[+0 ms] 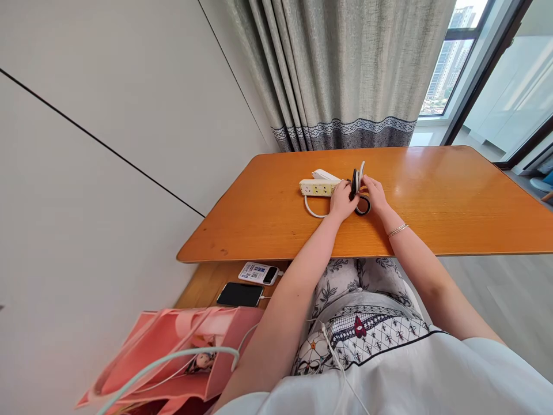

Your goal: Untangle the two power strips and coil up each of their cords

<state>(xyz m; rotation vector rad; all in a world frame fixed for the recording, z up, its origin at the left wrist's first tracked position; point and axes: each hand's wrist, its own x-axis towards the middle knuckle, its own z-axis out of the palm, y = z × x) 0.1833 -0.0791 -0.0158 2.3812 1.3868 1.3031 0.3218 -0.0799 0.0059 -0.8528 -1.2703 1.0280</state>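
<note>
My left hand [343, 201] and my right hand [375, 193] meet over the middle of the orange wooden table [453, 202]. Between them they hold up a coil of cable [356, 177], dark and white loops standing on edge. A black ring-like loop [363, 206] lies on the table just below the hands. A white power strip [318, 187] with a white cord [311, 210] lies directly left of my left hand, a white plug or adapter [324, 174] behind it. Both hands have fingers pinched on the coil.
A grey curtain [341, 69] hangs behind the table, a window [453, 57] to the right. On a lower bench at the left lie a black phone [239, 294] and a white power bank [259, 273]. A pink bag [173, 351] stands near my left elbow.
</note>
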